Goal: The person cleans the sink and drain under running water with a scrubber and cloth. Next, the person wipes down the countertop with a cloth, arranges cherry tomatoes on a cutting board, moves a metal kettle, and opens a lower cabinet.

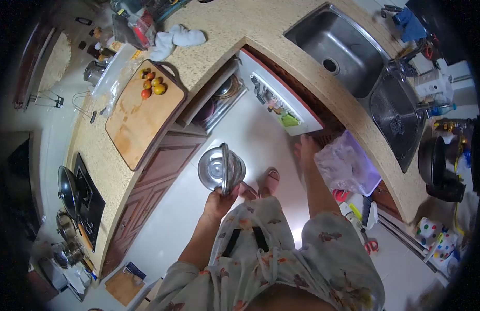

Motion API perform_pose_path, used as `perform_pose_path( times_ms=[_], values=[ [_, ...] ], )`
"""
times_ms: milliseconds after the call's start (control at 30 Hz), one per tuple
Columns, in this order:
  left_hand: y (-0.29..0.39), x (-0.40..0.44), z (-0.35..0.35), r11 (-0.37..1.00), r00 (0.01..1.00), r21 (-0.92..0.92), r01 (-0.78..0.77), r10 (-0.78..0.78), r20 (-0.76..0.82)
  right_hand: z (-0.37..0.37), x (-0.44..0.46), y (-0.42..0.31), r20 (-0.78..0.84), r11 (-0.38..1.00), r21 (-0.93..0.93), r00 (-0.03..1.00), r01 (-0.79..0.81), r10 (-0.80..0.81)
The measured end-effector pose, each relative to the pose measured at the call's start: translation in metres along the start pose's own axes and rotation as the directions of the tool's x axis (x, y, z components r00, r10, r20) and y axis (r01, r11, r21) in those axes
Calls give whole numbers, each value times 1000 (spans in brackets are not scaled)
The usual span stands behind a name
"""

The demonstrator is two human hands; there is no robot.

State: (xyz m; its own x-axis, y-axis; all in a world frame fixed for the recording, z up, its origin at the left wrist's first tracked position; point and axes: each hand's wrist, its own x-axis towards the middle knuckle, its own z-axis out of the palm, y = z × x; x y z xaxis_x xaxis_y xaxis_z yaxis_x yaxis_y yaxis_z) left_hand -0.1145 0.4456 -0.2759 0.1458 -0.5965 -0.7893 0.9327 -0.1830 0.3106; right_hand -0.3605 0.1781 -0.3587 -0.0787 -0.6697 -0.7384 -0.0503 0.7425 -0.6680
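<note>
My left hand (221, 202) is closed on the rim of shiny stainless steel bowls (211, 169), held over the floor in front of my legs. One bowl faces up and another rim stands edge-on beside it; how they nest is hard to make out. My right hand (305, 149) is at the lower edge of an open cabinet door (306, 115), its fingers partly stretched out. Whether it touches the door cannot be made out. Small utensils (273, 103) hang on the door's white inner face.
A cutting board (133, 122) with several small tomatoes (152, 83) lies on the left counter. An open drawer (219, 106) holds cookware. A double sink (343, 52) is at the upper right. A plastic-lined bin (351, 160) stands right of my legs. A black stove (87, 202) is at left.
</note>
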Motion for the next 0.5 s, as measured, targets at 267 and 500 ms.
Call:
perform_pose_path(
  times_ms=[267, 500],
  values=[
    [-34, 51, 30, 1000, 987, 16, 18, -16, -162, 55, -117, 32, 505, 944, -285, 811, -164, 294],
    [-53, 68, 33, 911, 921, 409, -58, 207, -330, 74, -118, 49, 458, 932, 38, 835, -360, 304]
  ],
)
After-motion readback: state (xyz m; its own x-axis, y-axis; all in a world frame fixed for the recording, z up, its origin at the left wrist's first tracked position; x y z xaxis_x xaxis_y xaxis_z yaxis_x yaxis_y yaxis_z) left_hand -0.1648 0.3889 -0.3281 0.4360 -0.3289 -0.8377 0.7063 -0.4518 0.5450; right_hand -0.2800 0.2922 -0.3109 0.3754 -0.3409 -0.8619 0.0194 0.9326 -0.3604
